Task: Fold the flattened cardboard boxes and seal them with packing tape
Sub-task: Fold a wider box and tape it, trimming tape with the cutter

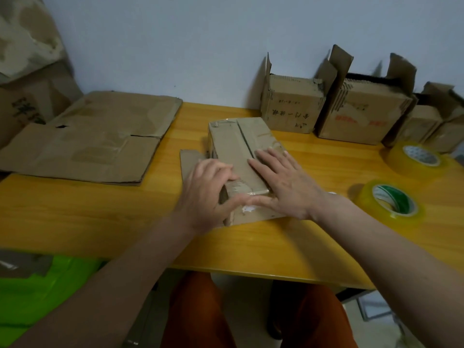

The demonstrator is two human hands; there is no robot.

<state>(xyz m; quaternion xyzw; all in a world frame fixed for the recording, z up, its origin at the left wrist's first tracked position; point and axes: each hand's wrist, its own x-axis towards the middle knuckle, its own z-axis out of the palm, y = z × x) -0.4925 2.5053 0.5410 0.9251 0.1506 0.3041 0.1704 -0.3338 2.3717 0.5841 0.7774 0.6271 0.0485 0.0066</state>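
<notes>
A small brown cardboard box (236,144) lies in the middle of the yellow table (251,247), its top flaps closed with a seam down the centre. One loose flap (188,160) sticks out on its left side. My left hand (206,194) rests on the near left corner, fingers bent over the top and thumb against the near face. My right hand (283,182) lies flat on the right flap, fingers straight, thumb reaching along the near edge. Two yellowish rolls of packing tape (391,202) (419,156) lie at the right.
Flattened cardboard sheets (88,139) are stacked at the table's left. Several folded boxes with open top flaps (291,106) (364,114) stand along the back wall at right. A green bag (37,292) sits lower left, beside my orange-clad legs.
</notes>
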